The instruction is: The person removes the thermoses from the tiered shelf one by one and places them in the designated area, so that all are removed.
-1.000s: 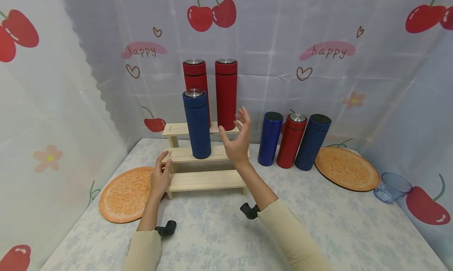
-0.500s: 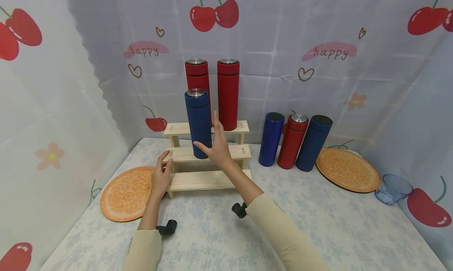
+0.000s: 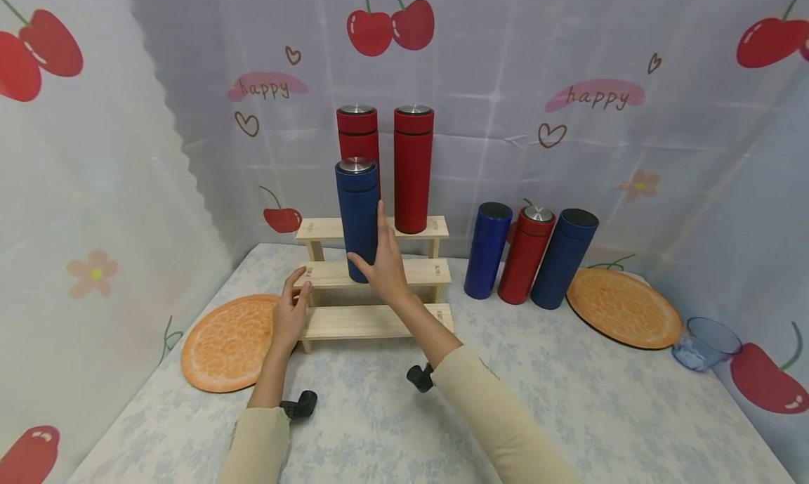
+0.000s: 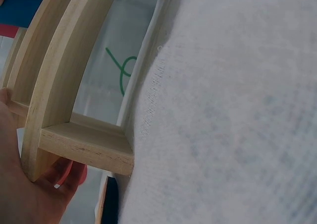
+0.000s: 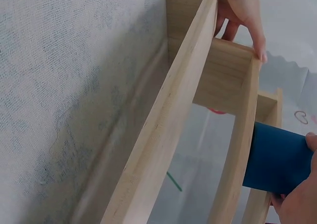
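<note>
We've got our right hand [image 3: 385,270] on the lower part of the blue bottle [image 3: 358,206], pinching it between the thumb in front and fingers lying close together up its right side. It's upright on the middle shelf [image 3: 423,272] of the wooden rack [image 3: 360,324]. Our left hand [image 3: 288,320] grips the rack's left end, fingers bent around it. Two red bottles [image 3: 413,175] stand on the top shelf [image 3: 437,225] behind.

Soft, even light fills the head view, with pale glare on the curtain [image 3: 493,140] beyond the right hand [image 3: 387,270]. Both wrist views look dimmer.
</note>
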`<state>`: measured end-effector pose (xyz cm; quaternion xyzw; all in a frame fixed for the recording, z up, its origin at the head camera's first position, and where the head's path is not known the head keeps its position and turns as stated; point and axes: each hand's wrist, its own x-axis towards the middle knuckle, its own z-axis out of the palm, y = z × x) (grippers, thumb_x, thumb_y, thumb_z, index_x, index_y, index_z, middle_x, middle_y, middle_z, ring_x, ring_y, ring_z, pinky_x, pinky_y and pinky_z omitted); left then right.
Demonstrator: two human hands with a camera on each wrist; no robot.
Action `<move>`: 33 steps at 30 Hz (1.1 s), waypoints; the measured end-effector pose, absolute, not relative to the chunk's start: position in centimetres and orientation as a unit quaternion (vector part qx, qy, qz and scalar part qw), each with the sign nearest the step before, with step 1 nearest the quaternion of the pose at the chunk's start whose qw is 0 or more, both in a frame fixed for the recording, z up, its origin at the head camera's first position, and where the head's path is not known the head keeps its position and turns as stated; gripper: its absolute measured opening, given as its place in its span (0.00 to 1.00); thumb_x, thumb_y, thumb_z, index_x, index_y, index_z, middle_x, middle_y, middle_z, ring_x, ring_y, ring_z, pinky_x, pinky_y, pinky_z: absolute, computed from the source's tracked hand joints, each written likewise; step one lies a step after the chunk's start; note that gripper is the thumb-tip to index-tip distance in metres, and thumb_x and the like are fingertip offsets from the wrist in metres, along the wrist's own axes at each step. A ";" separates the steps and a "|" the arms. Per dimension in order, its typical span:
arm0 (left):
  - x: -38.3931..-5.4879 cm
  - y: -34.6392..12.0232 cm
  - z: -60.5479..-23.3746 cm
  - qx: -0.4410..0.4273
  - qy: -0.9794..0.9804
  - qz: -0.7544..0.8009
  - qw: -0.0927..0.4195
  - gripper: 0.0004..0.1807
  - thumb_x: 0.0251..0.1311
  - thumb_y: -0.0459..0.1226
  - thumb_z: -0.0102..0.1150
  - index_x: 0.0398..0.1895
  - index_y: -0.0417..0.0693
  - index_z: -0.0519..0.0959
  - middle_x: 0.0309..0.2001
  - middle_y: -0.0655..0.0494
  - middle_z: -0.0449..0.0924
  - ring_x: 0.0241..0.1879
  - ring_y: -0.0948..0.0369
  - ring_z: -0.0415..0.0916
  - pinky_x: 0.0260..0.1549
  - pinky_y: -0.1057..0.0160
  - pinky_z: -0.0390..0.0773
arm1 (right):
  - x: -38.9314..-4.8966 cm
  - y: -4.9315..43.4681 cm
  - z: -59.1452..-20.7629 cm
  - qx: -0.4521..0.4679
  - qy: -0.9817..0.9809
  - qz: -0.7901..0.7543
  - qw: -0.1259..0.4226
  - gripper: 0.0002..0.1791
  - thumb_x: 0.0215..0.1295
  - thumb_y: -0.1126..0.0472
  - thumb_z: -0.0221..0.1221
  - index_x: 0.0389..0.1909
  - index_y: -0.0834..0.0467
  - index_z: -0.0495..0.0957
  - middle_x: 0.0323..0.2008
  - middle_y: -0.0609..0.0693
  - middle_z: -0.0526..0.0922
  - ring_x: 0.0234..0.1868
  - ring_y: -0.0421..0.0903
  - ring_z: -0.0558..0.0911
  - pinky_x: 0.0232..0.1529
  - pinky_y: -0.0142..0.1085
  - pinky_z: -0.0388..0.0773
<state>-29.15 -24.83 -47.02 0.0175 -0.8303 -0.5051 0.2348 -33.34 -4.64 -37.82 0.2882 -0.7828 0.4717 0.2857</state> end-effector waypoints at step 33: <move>-29.3 -24.8 -47.2 0.016 -0.828 -0.507 0.238 0.24 0.65 0.56 0.43 0.64 0.70 0.63 0.47 0.44 0.78 0.45 0.50 0.75 0.41 0.50 0.72 | -27.6 8.3 -40.0 0.206 -0.706 0.496 0.461 0.58 0.42 0.70 0.72 0.72 0.58 0.46 0.55 0.64 0.65 0.52 0.54 0.68 0.44 0.46 0.69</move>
